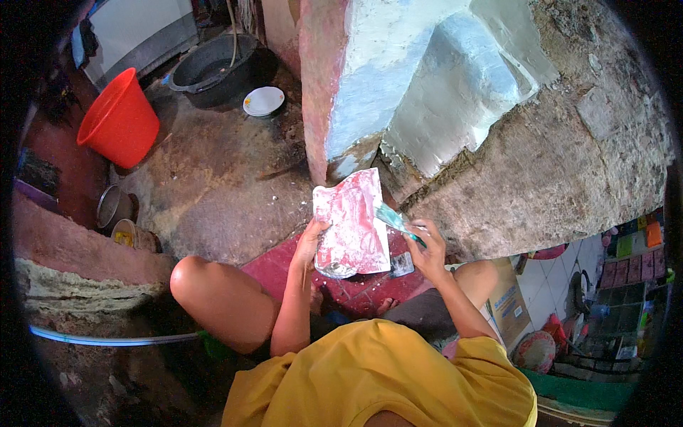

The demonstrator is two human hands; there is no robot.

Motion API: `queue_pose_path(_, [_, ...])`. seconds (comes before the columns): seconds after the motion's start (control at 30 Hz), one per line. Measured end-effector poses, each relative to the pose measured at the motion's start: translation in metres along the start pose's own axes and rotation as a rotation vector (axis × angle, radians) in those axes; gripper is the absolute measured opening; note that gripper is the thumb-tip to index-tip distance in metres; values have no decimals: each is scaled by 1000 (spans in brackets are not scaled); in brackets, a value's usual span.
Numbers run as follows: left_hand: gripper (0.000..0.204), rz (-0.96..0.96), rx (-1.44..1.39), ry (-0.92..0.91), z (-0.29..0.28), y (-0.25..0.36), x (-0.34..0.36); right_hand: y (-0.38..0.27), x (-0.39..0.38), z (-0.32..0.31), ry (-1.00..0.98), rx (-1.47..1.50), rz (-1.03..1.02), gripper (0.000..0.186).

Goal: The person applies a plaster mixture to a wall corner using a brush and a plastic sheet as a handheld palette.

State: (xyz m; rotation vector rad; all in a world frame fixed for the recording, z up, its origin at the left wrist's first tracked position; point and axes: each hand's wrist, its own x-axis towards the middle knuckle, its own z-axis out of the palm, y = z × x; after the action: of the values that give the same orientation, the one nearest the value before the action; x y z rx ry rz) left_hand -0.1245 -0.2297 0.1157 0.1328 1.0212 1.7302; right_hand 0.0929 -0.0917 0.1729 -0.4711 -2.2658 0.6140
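My left hand (307, 240) grips the left edge of a red-and-white pouch or sheet (347, 226) smeared with white paste. My right hand (427, 245) is closed on the handle of a teal scraper (391, 219), its flat blade at the right edge of the pouch. A metallic round thing (333, 270) shows partly under the pouch's lower left, its form mostly hidden. A small grey rectangular thing (402, 267) lies beside it on the red tiles (270, 262). Just ahead of my hands is a wall corner with a smooth grey-plastered patch (448, 92).
At the left stand a red bucket (117, 117), a dark tub (196, 78) with a hose, a white plate (263, 101) and small containers (114, 206). A rough concrete surface (548, 178) fills the right. Cardboard (512, 299) and cluttered household goods (626, 277) lie at lower right.
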Motion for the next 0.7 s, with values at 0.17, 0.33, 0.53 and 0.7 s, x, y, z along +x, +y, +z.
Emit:
queue_pose_path(0.17, [48,71,-113,54,-17,5,3,18,-25,17,-30,32,49,29])
queue_pose_path(0.33, [47,156,14,131,-10,24,-1,45,-70,-15,-93,84,316,21])
queue_pose_path(0.53, [52,25,121,2,-12,14,2,-17,2,-53,-447,743,823,18])
queue_pose_path(0.7, [51,31,70,-52,-12,7,5,9,12,-31,-711,794,835,24])
